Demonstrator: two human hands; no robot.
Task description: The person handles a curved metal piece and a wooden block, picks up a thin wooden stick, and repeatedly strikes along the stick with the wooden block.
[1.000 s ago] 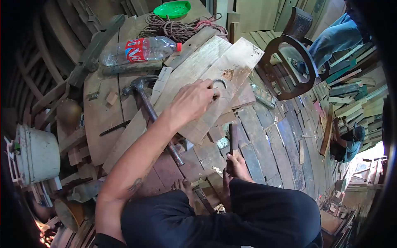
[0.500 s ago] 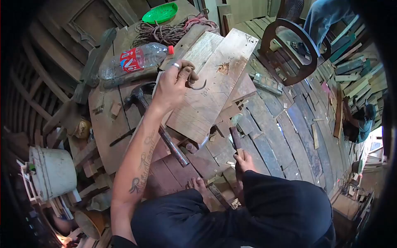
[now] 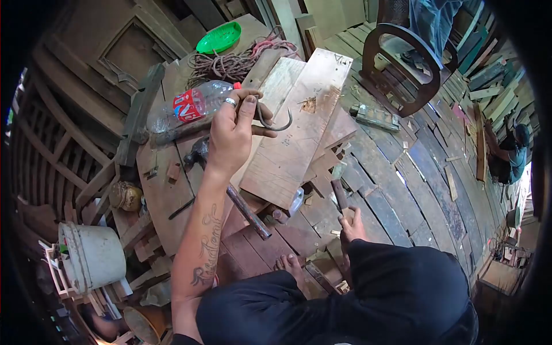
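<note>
Pinched by the left hand (image 3: 231,129) over the pale flat wooden board (image 3: 287,158), the dark curved metal hook (image 3: 282,129) could twist and drop if that hold loosens, while the right hand (image 3: 352,226) clasps a brown straight handle (image 3: 339,194).

Plank (image 3: 287,167): lying over other boards (image 3: 280,75)
Hook (image 3: 284,127): in the left hand (image 3: 234,123), over the plank's left edge
Stick (image 3: 339,194): in the right hand (image 3: 353,225), before and right of the plank
Hammer (image 3: 247,210): left of and before the plank
Bottle (image 3: 190,105): left of the plank, on the bench (image 3: 161,230)
Rope (image 3: 221,69): behind the plank, to its left
Basket (image 3: 219,38): farther behind, left of the plank
Chair (image 3: 425,87): behind and right of the plank
</note>
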